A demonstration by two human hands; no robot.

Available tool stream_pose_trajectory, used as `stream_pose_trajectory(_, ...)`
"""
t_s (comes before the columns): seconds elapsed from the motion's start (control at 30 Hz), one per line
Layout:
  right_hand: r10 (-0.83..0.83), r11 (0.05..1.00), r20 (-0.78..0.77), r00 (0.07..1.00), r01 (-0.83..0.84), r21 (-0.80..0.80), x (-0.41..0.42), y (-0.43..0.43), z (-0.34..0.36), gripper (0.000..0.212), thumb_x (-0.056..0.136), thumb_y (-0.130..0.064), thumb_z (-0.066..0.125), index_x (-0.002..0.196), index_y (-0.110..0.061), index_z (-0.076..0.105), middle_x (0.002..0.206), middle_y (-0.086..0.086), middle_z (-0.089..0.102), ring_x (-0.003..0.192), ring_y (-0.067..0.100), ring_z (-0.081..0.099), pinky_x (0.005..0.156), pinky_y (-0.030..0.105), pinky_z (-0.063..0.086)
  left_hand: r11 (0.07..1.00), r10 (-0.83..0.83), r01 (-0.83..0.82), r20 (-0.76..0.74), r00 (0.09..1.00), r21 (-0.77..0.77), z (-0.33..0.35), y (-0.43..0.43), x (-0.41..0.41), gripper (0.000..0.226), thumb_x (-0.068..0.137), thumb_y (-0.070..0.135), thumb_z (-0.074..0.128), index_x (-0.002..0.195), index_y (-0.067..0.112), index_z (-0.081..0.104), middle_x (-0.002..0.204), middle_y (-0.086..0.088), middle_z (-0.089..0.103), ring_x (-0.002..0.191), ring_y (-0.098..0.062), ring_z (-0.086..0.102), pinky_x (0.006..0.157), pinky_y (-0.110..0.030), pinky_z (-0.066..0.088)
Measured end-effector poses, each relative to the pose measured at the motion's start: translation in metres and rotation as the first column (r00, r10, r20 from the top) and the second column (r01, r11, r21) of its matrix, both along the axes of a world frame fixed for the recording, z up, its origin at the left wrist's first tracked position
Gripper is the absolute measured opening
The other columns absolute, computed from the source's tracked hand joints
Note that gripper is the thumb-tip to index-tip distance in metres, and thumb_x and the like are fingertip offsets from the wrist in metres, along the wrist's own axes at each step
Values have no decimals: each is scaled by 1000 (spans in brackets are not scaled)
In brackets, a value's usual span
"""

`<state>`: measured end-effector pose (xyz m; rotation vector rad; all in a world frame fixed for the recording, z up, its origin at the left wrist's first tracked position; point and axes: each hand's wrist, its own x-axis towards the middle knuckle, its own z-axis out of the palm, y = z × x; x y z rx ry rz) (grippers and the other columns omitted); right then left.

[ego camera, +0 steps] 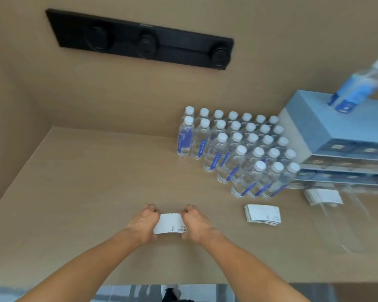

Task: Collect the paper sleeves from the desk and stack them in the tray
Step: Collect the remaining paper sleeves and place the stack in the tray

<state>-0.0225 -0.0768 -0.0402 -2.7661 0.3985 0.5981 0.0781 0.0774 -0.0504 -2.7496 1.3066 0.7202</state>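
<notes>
A small stack of white paper sleeves [169,223] lies on the tan desk between my hands. My left hand [145,221] grips its left end and my right hand [195,223] grips its right end, fingers curled over the edges. To the right a second fanned stack of sleeves [262,215] rests on the desk. Further right stands a clear plastic tray [340,225], with another stack of sleeves [323,196] at its far end.
Several rows of small water bottles [238,147] stand behind the loose stack. Blue boxes [336,136] are piled at the right with a spray bottle [358,83] on top. A black socket strip [140,40] sits on the back wall. The desk's front edge [183,284] is near me.
</notes>
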Motion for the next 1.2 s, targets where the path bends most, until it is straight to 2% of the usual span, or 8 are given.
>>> stream_pose_trajectory(0.17, -183, 983, 34, 983, 183, -2, -37, -15, 18, 44, 75, -14, 75, 115, -5, 56, 125, 9, 47, 112, 29, 54, 89, 31, 47, 994, -109, 108, -32, 994, -34, 23, -30, -17, 49, 79, 21, 73, 120, 8, 50, 129, -6, 42, 120, -24, 46, 95, -32, 48)
stream_pose_trajectory(0.37, -359, 933, 46, 932, 359, 16, -92, -59, 31, 50, 72, -15, 80, 115, -7, 56, 125, 9, 49, 115, 29, 54, 92, 31, 46, 963, -262, 260, -14, 965, -68, 37, -88, -56, 51, 81, 22, 73, 124, 7, 50, 131, -8, 43, 125, -24, 42, 99, -31, 45)
stream_pose_trajectory(0.53, -359, 933, 64, 931, 360, -12, -133, -114, 35, 55, 77, -17, 78, 124, 2, 56, 133, 15, 46, 124, 32, 48, 105, 32, 43, 942, -324, 324, 9, 946, -85, 43, -149, -87, 51, 82, 26, 74, 123, 5, 51, 132, -10, 43, 124, -26, 43, 100, -31, 44)
stream_pose_trajectory(0.8, -304, 952, 122, 945, 304, 19, -164, -230, 36, 44, 75, -14, 75, 115, -4, 60, 127, 11, 50, 112, 29, 56, 94, 30, 49, 970, -223, 220, -16, 975, -105, 42, -251, -124, 60, 76, 29, 78, 126, 8, 52, 129, -7, 46, 120, -25, 49, 99, -31, 46)
stream_pose_trajectory(1.03, -258, 963, 70, 964, 250, 103, -171, -294, 16, 58, 73, -13, 79, 125, -6, 54, 134, 8, 50, 115, 27, 56, 99, 33, 49, 988, -139, 137, -19, 990, -70, 30, -304, -147, 64, 78, 31, 78, 130, 7, 48, 132, -9, 45, 119, -27, 51, 100, -33, 47)
stream_pose_trajectory(1.2, -222, 967, 41, 974, 214, 134, -166, -308, 5, 62, 76, -13, 78, 131, -4, 52, 143, 10, 43, 128, 27, 47, 109, 31, 40, 988, -147, 147, -10, 989, -39, 21, -315, -144, 59, 80, 28, 76, 129, 7, 51, 131, -9, 46, 121, -26, 47, 102, -32, 45)
